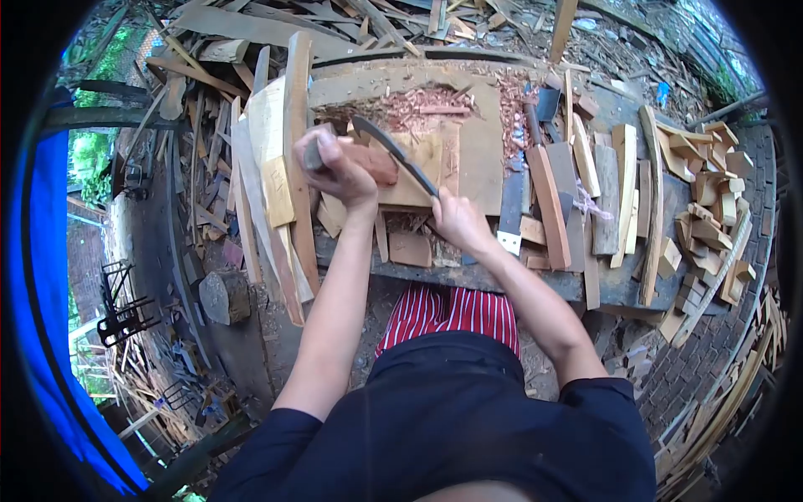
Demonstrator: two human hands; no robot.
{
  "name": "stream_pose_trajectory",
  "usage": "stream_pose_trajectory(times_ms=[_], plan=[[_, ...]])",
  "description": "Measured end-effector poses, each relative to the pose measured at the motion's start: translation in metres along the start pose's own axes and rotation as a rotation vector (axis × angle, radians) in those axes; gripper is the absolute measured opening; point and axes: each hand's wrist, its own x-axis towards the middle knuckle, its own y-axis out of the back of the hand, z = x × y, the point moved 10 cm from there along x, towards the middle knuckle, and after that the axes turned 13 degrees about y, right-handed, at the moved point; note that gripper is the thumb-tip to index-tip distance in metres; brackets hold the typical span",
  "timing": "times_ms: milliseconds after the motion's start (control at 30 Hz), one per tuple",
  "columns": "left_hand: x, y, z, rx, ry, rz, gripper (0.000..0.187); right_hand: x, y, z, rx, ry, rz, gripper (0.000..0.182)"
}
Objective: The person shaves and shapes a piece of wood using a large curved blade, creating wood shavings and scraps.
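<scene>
My left hand (pixel 345 174) is closed around a reddish-brown wood block (pixel 378 166), tilted over the work surface. In my right hand (pixel 460 221) is the handle of a dark machete (pixel 393 149) with a curved tip. Its blade runs up and left, close beside the block's right side. Beneath both lies a pale wooden chopping board (pixel 481 159), with reddish wood chips (pixel 418 107) heaped behind the blade.
Long curved wood pieces (pixel 297 125) lean at the left of the bench. To the right lie a flat metal saw blade (pixel 514 201), a brown curved slat (pixel 548 205) and a pile of cut blocks (pixel 711 201). A log stump (pixel 224 297) stands at lower left.
</scene>
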Motion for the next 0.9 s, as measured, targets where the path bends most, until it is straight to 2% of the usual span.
stream_pose_trajectory(times_ms=[133,200,233,333,400,500,567,600,633,667,733,800,867,900], plan=[[0.001,0.0,0.001,0.013,-0.012,0.02,0.034,0.003,0.029,-0.022,-0.007,0.06,-0.027,0.027],[0.002,0.0,0.0,-0.023,-0.011,0.027,0.034,0.002,0.064,-0.052,0.032,0.082,0.07,0.022],[-0.001,0.0,-0.001,-0.067,-0.011,0.024,0.034,0.0,0.079,-0.069,0.085,0.191,0.205,0.018],[-0.001,0.0,0.0,-0.029,0.011,0.0,0.035,-0.007,0.07,-0.068,0.155,0.176,0.293,0.016],[0.002,0.002,-0.001,-0.014,-0.033,0.009,0.035,-0.014,0.012,-0.023,-0.079,0.064,0.048,0.026],[0.005,0.0,-0.001,-0.074,0.06,-0.057,0.031,-0.01,-0.002,0.011,-0.055,-0.008,0.0,0.032],[0.012,0.0,-0.003,-0.066,0.124,-0.14,0.034,-0.007,-0.018,0.018,0.277,-0.021,-0.094,0.036],[0.021,-0.007,-0.01,-0.071,0.189,-0.221,0.037,-0.008,-0.011,0.018,0.279,-0.023,-0.072,0.036],[0.033,-0.005,-0.024,0.002,0.133,-0.308,0.033,-0.013,-0.013,0.025,0.406,-0.13,-0.121,0.037],[0.033,-0.005,-0.023,-0.114,0.236,-0.356,0.035,-0.019,-0.02,0.03,0.539,-0.237,-0.173,0.039],[0.029,-0.006,-0.021,-0.331,0.465,-0.369,0.038,-0.018,-0.006,0.034,0.456,-0.151,-0.066,0.042],[0.03,-0.008,-0.018,-0.325,0.418,-0.396,0.039,-0.017,0.004,0.043,0.367,-0.113,0.026,0.043],[0.027,-0.017,-0.012,-0.33,0.376,-0.419,0.04,-0.021,0.005,0.052,0.376,-0.137,0.025,0.042],[0.023,-0.02,-0.002,-0.213,0.278,-0.384,0.04,-0.022,0.008,0.05,0.316,-0.11,0.024,0.04]])
